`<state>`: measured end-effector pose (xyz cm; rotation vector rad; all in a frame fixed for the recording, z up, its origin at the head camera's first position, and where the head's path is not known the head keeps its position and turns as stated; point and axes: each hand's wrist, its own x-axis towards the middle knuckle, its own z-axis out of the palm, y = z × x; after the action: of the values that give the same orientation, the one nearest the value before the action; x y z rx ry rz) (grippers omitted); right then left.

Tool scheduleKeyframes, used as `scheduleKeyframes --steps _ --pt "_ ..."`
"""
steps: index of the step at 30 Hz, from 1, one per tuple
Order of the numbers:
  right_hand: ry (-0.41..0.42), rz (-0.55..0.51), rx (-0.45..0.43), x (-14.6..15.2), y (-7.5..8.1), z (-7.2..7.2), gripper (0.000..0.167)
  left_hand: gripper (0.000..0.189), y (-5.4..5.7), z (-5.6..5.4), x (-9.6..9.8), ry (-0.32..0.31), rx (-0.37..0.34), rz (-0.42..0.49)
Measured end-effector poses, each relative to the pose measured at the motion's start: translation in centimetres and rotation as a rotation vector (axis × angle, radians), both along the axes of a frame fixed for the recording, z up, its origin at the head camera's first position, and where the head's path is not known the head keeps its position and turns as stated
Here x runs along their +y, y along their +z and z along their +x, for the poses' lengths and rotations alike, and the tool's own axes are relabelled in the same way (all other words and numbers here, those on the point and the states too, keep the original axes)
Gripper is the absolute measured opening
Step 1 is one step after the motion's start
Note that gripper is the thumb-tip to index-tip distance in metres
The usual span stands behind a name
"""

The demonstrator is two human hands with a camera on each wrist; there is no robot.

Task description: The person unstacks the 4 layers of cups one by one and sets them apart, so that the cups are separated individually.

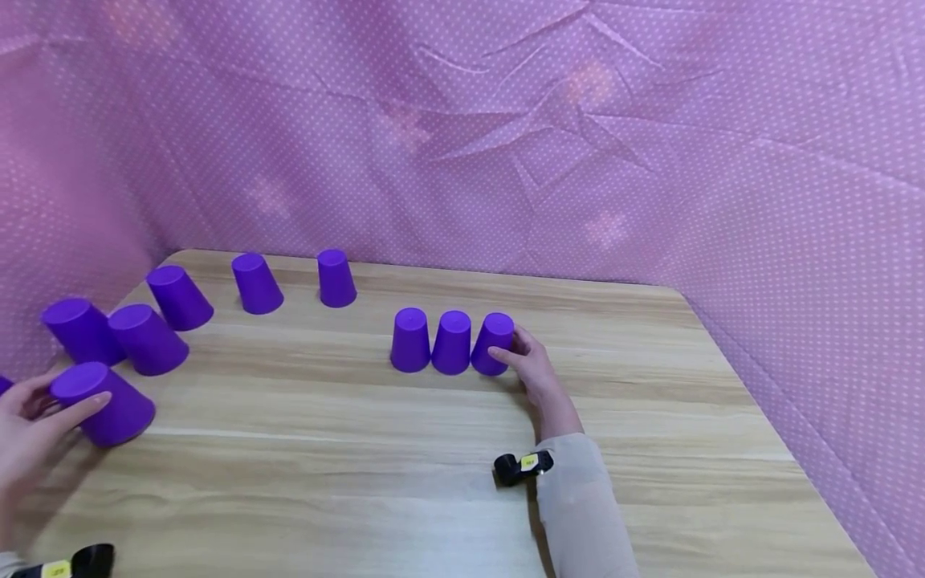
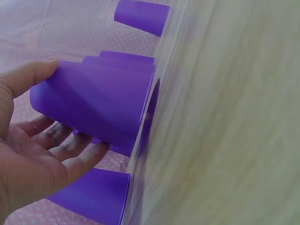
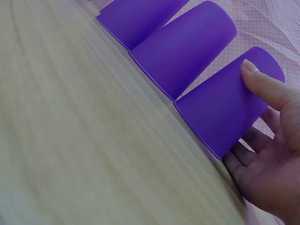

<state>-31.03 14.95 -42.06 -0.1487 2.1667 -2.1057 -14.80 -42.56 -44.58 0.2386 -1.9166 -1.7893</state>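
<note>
Three upside-down purple cups stand side by side in a row right of the middle in the head view. My right hand holds the rightmost cup, thumb on its near side and fingers behind it. In the right wrist view that cup's rim is down at the tabletop, right beside the middle cup. At the far left my left hand grips another upside-down purple cup between thumb and fingers. A narrow gap shows between this cup's rim and the table in the left wrist view.
More upside-down purple cups stand at the left and back, among them one cup just behind the left-hand cup and another cup near the back edge. Pink dotted cloth hangs behind and beside the wooden table.
</note>
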Motion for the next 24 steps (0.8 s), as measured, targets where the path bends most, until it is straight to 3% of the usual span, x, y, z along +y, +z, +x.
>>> scheduleKeyframes --steps 5,15,24 --pt "-0.001 -0.003 0.012 0.05 -0.04 0.06 0.056 0.050 -0.31 0.11 -0.57 0.006 -0.013 0.006" --pt "0.011 -0.009 0.020 0.12 -0.18 -0.04 0.056 0.050 -0.34 0.20 -0.87 0.047 -0.085 -0.069" --pt "0.010 -0.009 0.027 0.10 -0.13 -0.02 0.055 0.049 -0.18 0.42 -0.65 0.039 -0.055 0.022"
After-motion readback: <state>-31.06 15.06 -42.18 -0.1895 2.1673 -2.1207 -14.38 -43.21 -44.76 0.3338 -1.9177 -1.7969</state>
